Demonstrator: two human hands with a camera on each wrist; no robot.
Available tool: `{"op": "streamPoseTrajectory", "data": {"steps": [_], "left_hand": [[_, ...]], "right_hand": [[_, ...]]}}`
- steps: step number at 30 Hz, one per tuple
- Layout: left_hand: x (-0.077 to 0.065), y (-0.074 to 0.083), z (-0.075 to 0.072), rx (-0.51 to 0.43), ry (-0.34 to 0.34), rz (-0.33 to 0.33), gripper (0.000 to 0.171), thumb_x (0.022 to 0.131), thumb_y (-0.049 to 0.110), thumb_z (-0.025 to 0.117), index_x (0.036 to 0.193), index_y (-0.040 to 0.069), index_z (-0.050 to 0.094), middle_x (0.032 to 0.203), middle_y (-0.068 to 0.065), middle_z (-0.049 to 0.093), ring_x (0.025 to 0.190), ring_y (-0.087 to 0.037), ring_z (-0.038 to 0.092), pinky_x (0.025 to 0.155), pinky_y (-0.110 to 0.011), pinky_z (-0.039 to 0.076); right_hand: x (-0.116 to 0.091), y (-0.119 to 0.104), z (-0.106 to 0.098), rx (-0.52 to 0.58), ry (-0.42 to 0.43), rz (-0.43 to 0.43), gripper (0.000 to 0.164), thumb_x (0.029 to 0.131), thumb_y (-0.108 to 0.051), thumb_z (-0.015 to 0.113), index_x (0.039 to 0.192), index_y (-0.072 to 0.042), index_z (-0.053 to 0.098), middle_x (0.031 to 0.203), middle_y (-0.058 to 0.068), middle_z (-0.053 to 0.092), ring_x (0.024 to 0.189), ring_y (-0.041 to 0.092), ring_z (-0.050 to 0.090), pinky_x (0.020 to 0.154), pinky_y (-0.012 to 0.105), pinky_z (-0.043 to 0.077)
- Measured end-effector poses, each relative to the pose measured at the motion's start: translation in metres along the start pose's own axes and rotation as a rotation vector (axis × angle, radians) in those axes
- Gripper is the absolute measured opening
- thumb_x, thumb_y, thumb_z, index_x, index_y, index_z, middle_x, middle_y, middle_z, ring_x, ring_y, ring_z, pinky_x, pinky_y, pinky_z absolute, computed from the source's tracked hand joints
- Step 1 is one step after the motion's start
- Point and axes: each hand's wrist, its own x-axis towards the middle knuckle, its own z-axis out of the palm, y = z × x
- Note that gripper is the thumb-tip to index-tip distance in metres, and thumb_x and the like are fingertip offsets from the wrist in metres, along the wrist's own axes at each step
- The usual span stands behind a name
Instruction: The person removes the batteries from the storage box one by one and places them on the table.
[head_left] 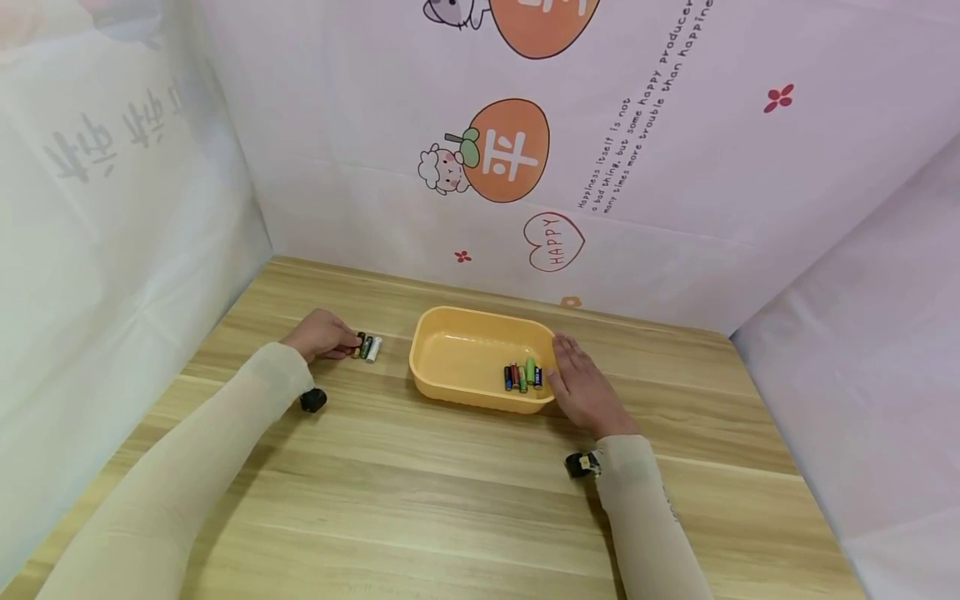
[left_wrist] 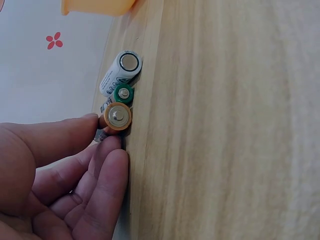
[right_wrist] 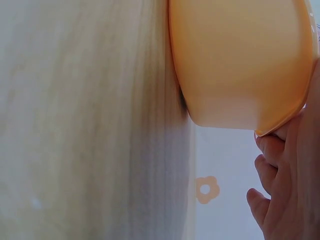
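Observation:
My left hand (head_left: 322, 335) pinches a battery with a copper-coloured end (left_wrist: 118, 116) between thumb and fingers, low over the wooden table. Right beside it lie a green-ended battery (left_wrist: 123, 93) and a white battery (left_wrist: 120, 72), side by side in a short row. To the right stands a yellow plastic basin (head_left: 465, 398). Several batteries (head_left: 522, 377) in black, red, green and blue lie together at the basin's right end. With fingers extended, my right hand (head_left: 585, 387) rests along the basin's right rim; the right wrist view shows its fingers (right_wrist: 272, 150) at the rim.
The wood-grain table (head_left: 420, 500) meets a white printed cloth wall (head_left: 360, 167) right behind the basin. Further cloth walls stand on the left and right sides. A small black device (head_left: 313, 400) is on the left wrist and another (head_left: 581, 464) on the right.

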Motion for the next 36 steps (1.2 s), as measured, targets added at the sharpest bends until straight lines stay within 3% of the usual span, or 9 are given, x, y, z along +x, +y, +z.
{"op": "streamPoseTrajectory", "data": {"steps": [9,26,32,36], "left_hand": [[-0.006,0.001,-0.001,-0.040,0.000,-0.012,0.028,0.094,0.008,0.064,0.113,-0.013,0.064,0.086,-0.010,0.070,0.073,-0.014,0.066,0.066,-0.024,0.058],[-0.018,0.004,-0.008,-0.067,-0.050,-0.019,0.034,0.098,0.009,0.059,0.125,-0.011,0.055,0.107,-0.018,0.066,0.084,-0.017,0.066,0.075,-0.028,0.058],[-0.021,0.011,-0.011,-0.116,-0.071,-0.005,0.038,0.099,0.008,0.057,0.131,-0.010,0.049,0.120,-0.023,0.058,0.093,-0.021,0.064,0.083,-0.032,0.057],[-0.023,0.019,-0.011,-0.093,-0.087,0.015,0.041,0.100,0.009,0.054,0.136,-0.010,0.046,0.121,-0.026,0.057,0.095,-0.025,0.064,0.086,-0.036,0.056]], "right_hand": [[0.000,0.000,0.003,-0.003,0.009,-0.008,0.061,0.107,-0.030,0.032,0.155,-0.002,0.007,0.160,0.017,0.012,0.146,0.031,0.008,0.119,0.045,0.011],[0.001,0.001,0.004,-0.002,0.009,-0.002,0.061,0.107,-0.029,0.032,0.155,0.000,0.007,0.160,0.018,0.012,0.146,0.031,0.005,0.118,0.047,0.011],[0.001,0.001,0.003,0.003,0.004,-0.007,0.061,0.107,-0.029,0.031,0.154,0.001,0.007,0.160,0.018,0.010,0.146,0.031,0.004,0.118,0.047,0.010],[0.001,0.000,0.002,0.005,0.005,-0.007,0.061,0.107,-0.029,0.031,0.154,0.001,0.007,0.160,0.018,0.010,0.147,0.030,0.004,0.119,0.046,0.010]]}}
